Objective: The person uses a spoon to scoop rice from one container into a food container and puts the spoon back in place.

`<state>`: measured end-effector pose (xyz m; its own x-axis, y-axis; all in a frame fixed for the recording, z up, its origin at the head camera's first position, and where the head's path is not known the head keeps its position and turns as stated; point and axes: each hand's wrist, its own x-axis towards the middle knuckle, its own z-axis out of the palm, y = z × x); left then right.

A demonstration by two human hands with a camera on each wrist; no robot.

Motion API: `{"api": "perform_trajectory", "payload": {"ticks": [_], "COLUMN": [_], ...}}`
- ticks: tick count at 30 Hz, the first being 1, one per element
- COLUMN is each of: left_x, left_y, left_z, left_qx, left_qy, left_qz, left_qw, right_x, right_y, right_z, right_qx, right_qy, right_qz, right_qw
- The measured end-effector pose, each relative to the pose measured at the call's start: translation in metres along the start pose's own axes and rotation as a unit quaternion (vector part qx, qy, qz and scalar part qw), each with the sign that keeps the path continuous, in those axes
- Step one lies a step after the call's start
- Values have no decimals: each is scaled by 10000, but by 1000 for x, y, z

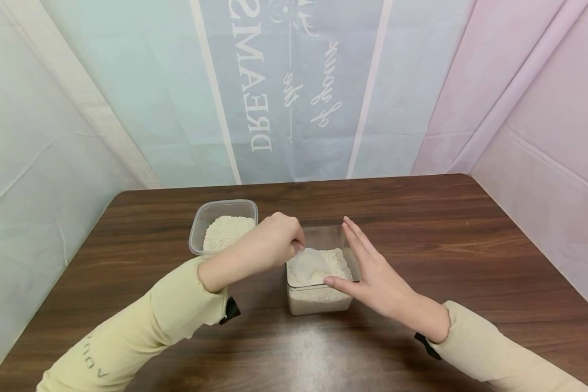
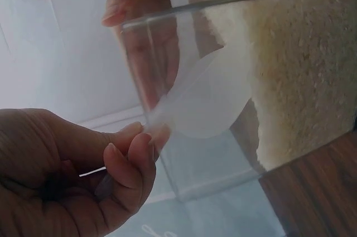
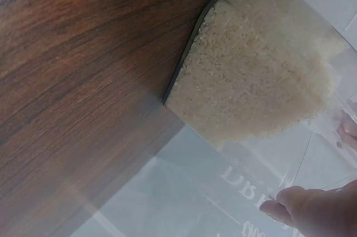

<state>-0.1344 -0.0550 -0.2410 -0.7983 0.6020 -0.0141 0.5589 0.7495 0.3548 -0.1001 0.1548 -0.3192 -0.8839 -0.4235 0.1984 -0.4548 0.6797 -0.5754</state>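
Observation:
My left hand (image 1: 281, 237) pinches the handle of a translucent white scoop (image 2: 212, 97). The scoop's bowl is tipped down into a clear square container (image 1: 320, 308), against the rice (image 1: 340, 262) inside. In the left wrist view, the bowl shows through the clear wall, and its lower edge is partly hidden by rice. At the container's right side, my right hand (image 1: 382, 283) rests with straight, spread fingers, the thumb at the front rim and the fingers along the side wall.
A smaller translucent tub (image 1: 194, 234) of rice (image 1: 227, 231) stands to the left, partly behind my left forearm. Both stand on a dark wood table (image 1: 436, 234). Fabric curtains (image 1: 166, 92) rise behind the table and at both sides.

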Motion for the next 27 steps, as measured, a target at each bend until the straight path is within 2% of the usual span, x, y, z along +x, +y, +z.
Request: {"api": "perform_trajectory", "payload": {"ticks": [10, 18, 24, 27], "left_x": [7, 9, 12, 14], "left_y": [9, 18, 20, 19], "left_z": [8, 6, 10, 10], "left_qx": [-74, 293, 634, 642], "left_qy": [-365, -1048, -1132, -1161], "left_qz": [-277, -635, -616, -706], "left_qw": [9989, 9920, 9896, 9886], "right_x": [-1, 0, 1, 1], "right_y": [1, 1, 1, 1], "right_z": [0, 2, 2, 2], "right_qx": [28, -4, -6, -11], "right_qy": [14, 61, 99, 114], "right_qz": [27, -73, -107, -145], "right_qw": [10000, 10000, 9999, 9998]}}
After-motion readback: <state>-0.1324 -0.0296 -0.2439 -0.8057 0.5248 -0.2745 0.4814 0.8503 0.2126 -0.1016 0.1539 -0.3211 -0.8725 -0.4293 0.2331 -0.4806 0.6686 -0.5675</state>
